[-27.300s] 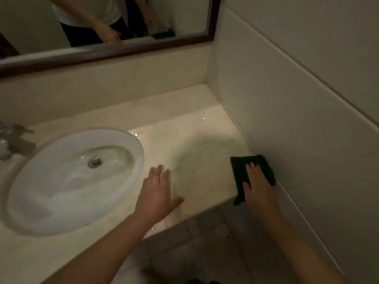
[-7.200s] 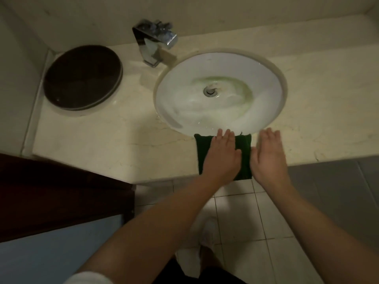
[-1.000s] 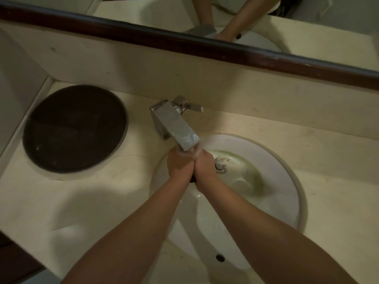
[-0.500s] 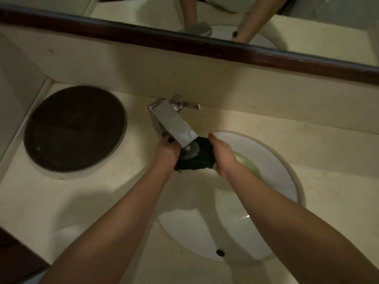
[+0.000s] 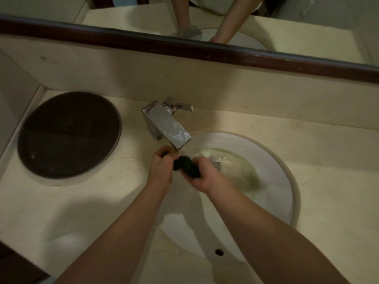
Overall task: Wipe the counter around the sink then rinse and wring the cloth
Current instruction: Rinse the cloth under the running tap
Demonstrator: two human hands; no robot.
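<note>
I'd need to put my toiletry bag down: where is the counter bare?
Bare counter lies right of the sink, out to the picture's edge, and a smaller patch lies in front of the dark round lid. Under the faucet it is crowded: both hands grip the cloth.

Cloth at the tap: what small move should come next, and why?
Probably twist the two ends in opposite directions to wring it. The dark cloth is bunched between the left hand and right hand, held over the sink just below the tap, so squeezed water would drain there.
</note>
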